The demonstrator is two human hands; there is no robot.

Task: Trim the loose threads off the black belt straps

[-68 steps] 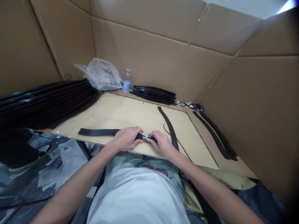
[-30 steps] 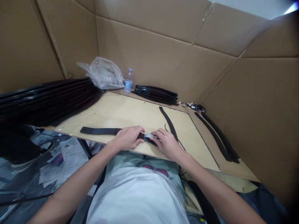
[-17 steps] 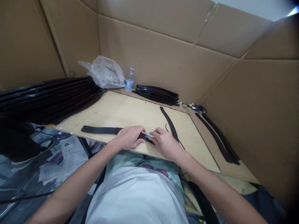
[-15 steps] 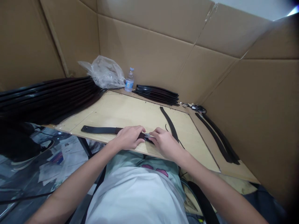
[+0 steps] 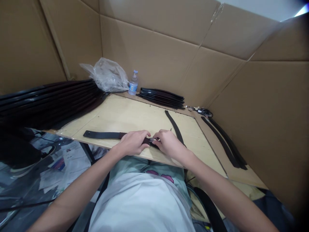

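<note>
A long black strap (image 5: pixel 103 135) lies along the front edge of the board, with a small hole or stud at its left end. My left hand (image 5: pixel 134 142) presses down on it, thumb and fingers curled round its middle. Close by, my right hand (image 5: pixel 169 143) is closed in a pinch on a small silvery metal tool (image 5: pixel 151 140), whose tip rests at the strap beside my left fingertips. The tool's exact kind is hidden by my fingers. Another black strap (image 5: pixel 174 125) lies curved on the board just behind my right hand.
A large bundle of black straps (image 5: pixel 48 101) hangs over the left edge. At the back stand a clear plastic bag (image 5: pixel 109 75), a water bottle (image 5: pixel 133 84) and stacked straps (image 5: pixel 161 98). More straps (image 5: pixel 224 143) lie right. Cardboard walls (image 5: pixel 154 48) enclose the table. A person's shoe shows lower left.
My right hand has shifted slightly up and left, and its fingers have turned a little around the metal tool. My left hand and the strap have stayed almost still.
</note>
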